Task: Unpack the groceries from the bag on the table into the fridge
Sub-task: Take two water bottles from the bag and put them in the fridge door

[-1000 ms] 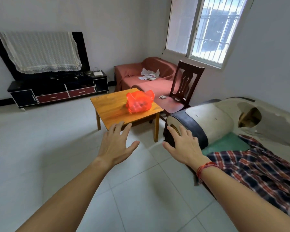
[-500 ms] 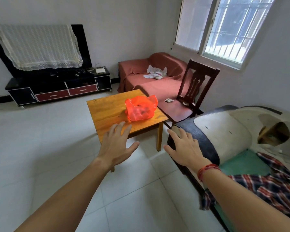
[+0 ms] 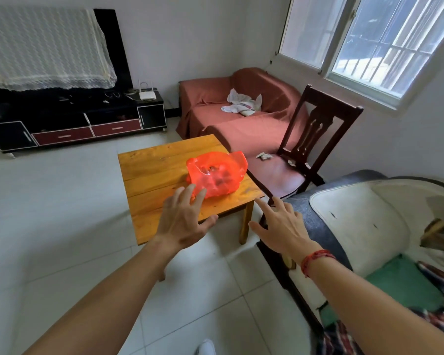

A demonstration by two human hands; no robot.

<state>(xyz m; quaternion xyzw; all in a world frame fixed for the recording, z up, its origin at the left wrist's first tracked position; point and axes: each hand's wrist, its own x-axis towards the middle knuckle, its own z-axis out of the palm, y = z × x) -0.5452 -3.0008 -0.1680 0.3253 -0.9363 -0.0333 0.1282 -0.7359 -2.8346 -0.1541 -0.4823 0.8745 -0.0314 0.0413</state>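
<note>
Both my arms are stretched out in front of me. My left hand (image 3: 182, 221) is wide open, fingers spread, palm down, holding nothing. Its fingertips line up with the near edge of the red plastic bag (image 3: 215, 175), but I honestly can't tell if they're touching it or just hovering in front of it. My right hand (image 3: 280, 226) is open too, fingers fanned out and empty, with a red string bracelet (image 3: 315, 258) on the wrist. It hangs over the floor just past the table's 4 o'clock corner.

The bag sits on the small wooden table (image 3: 149, 180) dead ahead at 12 o'clock, on the 3 o'clock side of the tabletop. It's see-through and there's roundish stuff inside, too blurry to name.

A dark wooden chair (image 3: 315, 139) stands right beside the table at 2 o'clock. A red-covered sofa (image 3: 241, 116) sits behind it at 1 o'clock, and a black TV stand (image 3: 75, 124) at 10 o'clock. A worn white armchair (image 3: 356, 221) is at my 3 o'clock.
</note>
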